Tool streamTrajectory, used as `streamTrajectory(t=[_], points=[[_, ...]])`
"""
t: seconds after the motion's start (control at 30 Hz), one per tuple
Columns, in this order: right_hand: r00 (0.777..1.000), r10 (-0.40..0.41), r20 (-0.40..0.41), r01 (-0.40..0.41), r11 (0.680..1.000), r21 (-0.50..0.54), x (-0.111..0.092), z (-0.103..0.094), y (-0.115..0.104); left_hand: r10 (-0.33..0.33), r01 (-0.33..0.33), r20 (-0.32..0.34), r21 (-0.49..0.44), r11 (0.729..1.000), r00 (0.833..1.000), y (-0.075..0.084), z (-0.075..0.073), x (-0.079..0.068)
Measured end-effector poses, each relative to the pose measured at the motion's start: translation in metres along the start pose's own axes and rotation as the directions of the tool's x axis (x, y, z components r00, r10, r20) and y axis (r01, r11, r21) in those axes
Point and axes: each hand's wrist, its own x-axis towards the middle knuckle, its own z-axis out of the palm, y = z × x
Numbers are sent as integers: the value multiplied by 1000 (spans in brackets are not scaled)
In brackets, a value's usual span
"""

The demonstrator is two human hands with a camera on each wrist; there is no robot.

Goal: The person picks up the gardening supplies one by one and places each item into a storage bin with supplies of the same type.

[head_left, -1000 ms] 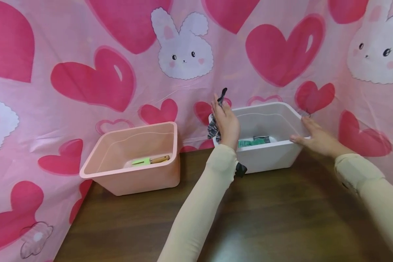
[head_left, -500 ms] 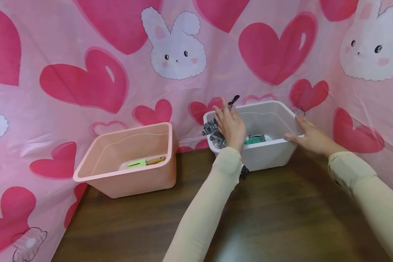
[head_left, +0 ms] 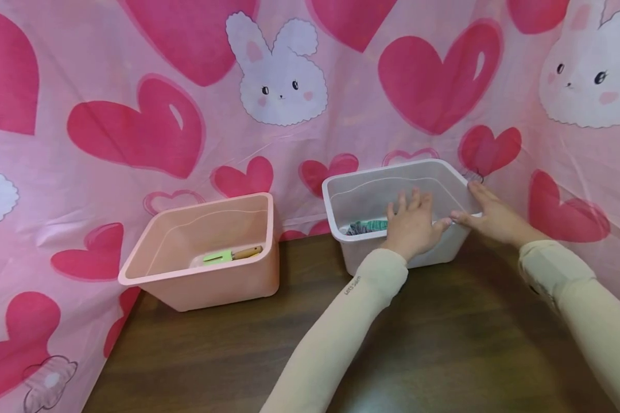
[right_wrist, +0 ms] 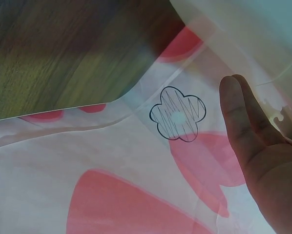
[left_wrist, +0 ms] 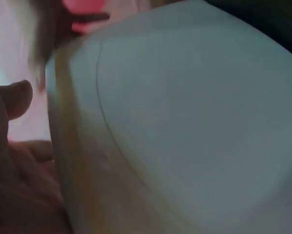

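A white bin (head_left: 403,172) stands at the back right of the table. My left hand (head_left: 413,226) is over its front rim in the head view, fingers spread, holding nothing. Inside, left of that hand, lie a grey-striped glove (head_left: 359,228) and a green piece (head_left: 377,225) beside it; the hand hides the rest of the bin floor. My right hand (head_left: 498,215) rests against the bin's right end, thumb at the front corner. In the right wrist view its fingers (right_wrist: 236,109) are straight. The left wrist view is filled mostly by the bin's pale wall (left_wrist: 185,97).
A pink bin (head_left: 201,281) stands to the left with a small tool inside, which has a light green blade (head_left: 218,257) and a wooden handle (head_left: 248,252). Pink heart-and-rabbit cloth (head_left: 351,92) hangs behind and beside the brown wooden table (head_left: 227,355).
My left hand has let go of the grey-striped glove, which now lies in the white bin, and has moved right over the front rim. The right hand has stayed at the bin's right end.
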Motion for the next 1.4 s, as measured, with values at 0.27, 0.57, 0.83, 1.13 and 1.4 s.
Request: streamTrajectory(t=[0.27, 0.57, 0.83, 1.13, 1.4], points=[[1000, -22, 1, 22, 1000, 7, 9, 6, -4, 143, -144, 22, 107, 984, 990, -9, 5, -19], [999, -28, 17, 28, 1000, 3, 16, 6, -4, 228, -206, -96, 197, 958, 969, -37, 10, -40], [996, -47, 78, 49, 998, -27, 22, -1, 8, 290, -247, -154, 248, 937, 945, -67, 14, -57], [993, -26, 113, 34, 997, -68, 18, -12, 26, 347, -299, -185, 248, 922, 919, -99, 15, -73], [996, -51, -70, 42, 991, -127, -3, -10, 30, 319, -272, -217, 220, 937, 922, -124, 12, -88]])
